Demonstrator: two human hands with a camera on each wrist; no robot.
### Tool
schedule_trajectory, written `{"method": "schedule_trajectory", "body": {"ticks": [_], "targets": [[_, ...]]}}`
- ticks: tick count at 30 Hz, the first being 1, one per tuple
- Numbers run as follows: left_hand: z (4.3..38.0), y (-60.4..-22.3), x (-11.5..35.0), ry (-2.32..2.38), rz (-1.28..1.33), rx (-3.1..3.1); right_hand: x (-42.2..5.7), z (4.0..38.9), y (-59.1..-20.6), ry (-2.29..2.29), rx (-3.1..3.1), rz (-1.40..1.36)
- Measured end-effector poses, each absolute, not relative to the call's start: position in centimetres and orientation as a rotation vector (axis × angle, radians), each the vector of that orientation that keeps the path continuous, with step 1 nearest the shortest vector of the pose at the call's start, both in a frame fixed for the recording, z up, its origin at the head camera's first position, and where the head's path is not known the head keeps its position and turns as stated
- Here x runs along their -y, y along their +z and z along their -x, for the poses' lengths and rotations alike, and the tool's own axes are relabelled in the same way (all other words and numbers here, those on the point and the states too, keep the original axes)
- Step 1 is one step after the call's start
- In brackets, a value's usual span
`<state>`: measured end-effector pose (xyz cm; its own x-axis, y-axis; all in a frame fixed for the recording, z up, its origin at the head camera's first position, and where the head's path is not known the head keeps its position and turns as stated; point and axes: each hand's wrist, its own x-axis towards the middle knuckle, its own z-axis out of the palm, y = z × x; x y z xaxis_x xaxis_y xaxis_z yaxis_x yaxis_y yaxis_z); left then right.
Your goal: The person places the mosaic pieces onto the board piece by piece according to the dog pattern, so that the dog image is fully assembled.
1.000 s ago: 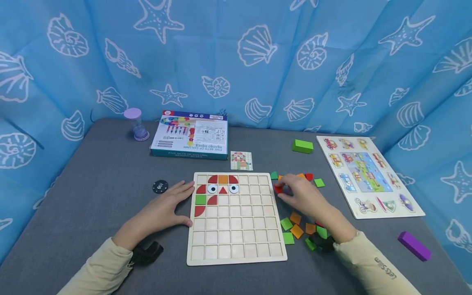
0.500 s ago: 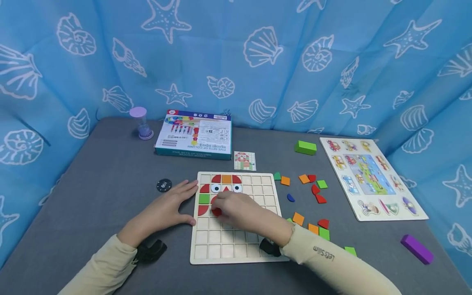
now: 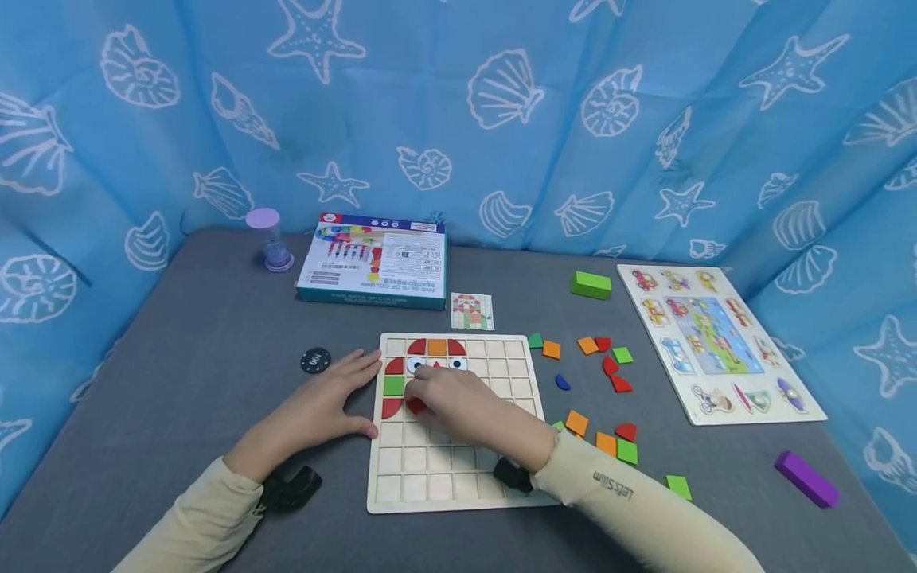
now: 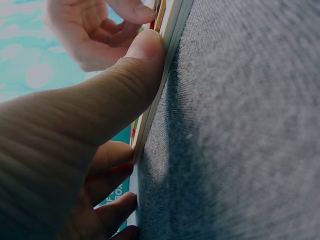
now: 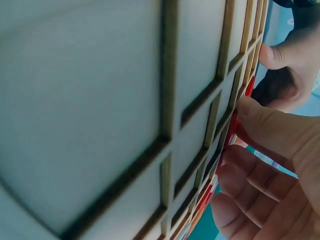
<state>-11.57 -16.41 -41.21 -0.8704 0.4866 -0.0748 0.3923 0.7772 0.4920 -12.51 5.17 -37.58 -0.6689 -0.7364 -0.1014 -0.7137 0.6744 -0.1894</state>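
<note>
A pale wooden grid board (image 3: 451, 485) lies on the grey table. Its upper left cells carry red quarter-circle, orange and green square tiles and eye discs. My left hand (image 3: 322, 398) rests at the board's left edge, thumb and fingertips touching its rim, as the left wrist view shows. Over the third and fourth rows is my right hand (image 3: 451, 402), pinching a red quarter-circle tile (image 3: 415, 407) against the grid. In the right wrist view the thumb lies on one side of that red tile (image 5: 232, 129), with the fingers on the other. The hand partly covers the tile and an eye disc.
Loose tiles lie right of the board: orange squares (image 3: 576, 422), red quarter circles (image 3: 621, 383), green squares (image 3: 677, 486), a blue piece (image 3: 563, 382). A pattern card (image 3: 472, 311) and a box (image 3: 372, 261) stand behind. A picture puzzle (image 3: 719, 342) lies right, a black disc (image 3: 315, 360) left.
My right hand has gone from the loose tiles at the right to the board's left part, bringing a red tile. Since half a second ago it has barely shifted. The left hand stays put.
</note>
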Motion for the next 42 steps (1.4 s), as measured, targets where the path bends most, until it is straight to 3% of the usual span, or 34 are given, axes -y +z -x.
{"method": "schedule_trajectory", "body": {"ticks": [8, 18, 23, 29, 42], "targets": [[11.5, -41.4, 16.4, 0.717, -0.707, -2.775, -8.6, 13.5, -36.1, -0.379, -2.744, 1.051], [11.4, -41.6, 16.3, 0.711, -0.682, -2.776, -23.3, 14.7, -35.5, -0.220, -3.012, 0.522], [11.4, -41.7, 16.3, 0.699, -0.675, -2.779, -28.1, 14.1, -36.3, -0.263, -2.937, 0.399], [11.5, -41.7, 16.3, 0.698, -0.666, -2.775, -29.6, 13.8, -37.1, -0.296, -2.914, 0.402], [11.4, -41.5, 16.3, 0.701, -0.673, -2.780, -28.2, 14.0, -37.8, -0.312, -2.934, 0.330]]}}
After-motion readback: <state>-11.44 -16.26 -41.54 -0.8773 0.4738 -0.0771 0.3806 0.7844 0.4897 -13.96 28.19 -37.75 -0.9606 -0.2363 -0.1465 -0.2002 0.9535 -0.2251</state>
